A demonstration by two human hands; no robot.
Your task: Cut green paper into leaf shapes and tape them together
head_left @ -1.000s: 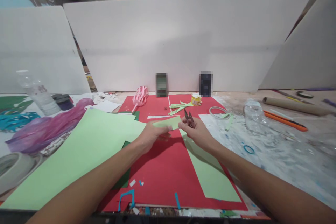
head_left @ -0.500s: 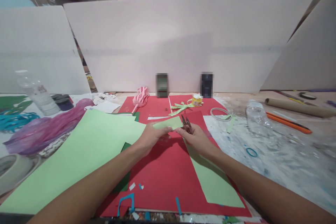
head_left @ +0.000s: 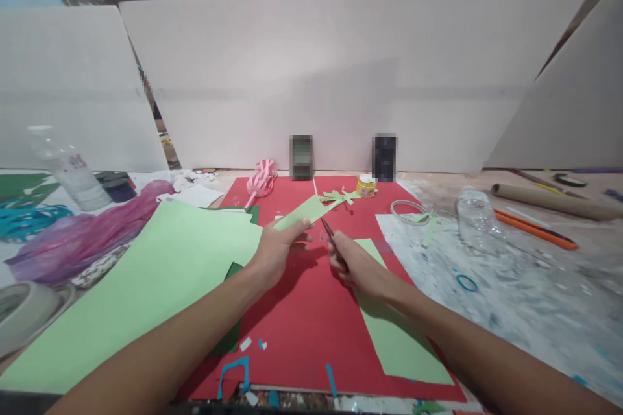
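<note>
My left hand [head_left: 280,248] pinches a narrow light green paper piece [head_left: 302,211] between thumb and fingers, above the red paper [head_left: 302,318]. My right hand [head_left: 357,264] is wrapped round a pair of dark scissors [head_left: 328,228], whose tips point up and left towards the green piece, just apart from it. Under my right forearm lies a longer light green paper strip [head_left: 396,337]. Left of my left hand spreads a large light green sheet [head_left: 146,279], with dark green paper [head_left: 233,270] partly showing beneath it.
Behind my hands are cut green strips [head_left: 341,196], a yellow tape roll [head_left: 366,186] and a pink paper-strip bundle [head_left: 261,178]. Plastic bottles [head_left: 73,172] stand or lie at both sides. An orange-handled cutter [head_left: 535,228] and a cardboard tube [head_left: 549,201] lie right. White boards [head_left: 311,78] rise behind.
My hands have moved apart. The scissors have swung from upright to pointing left, and the green piece in my left hand is now tilted upward to the right.
</note>
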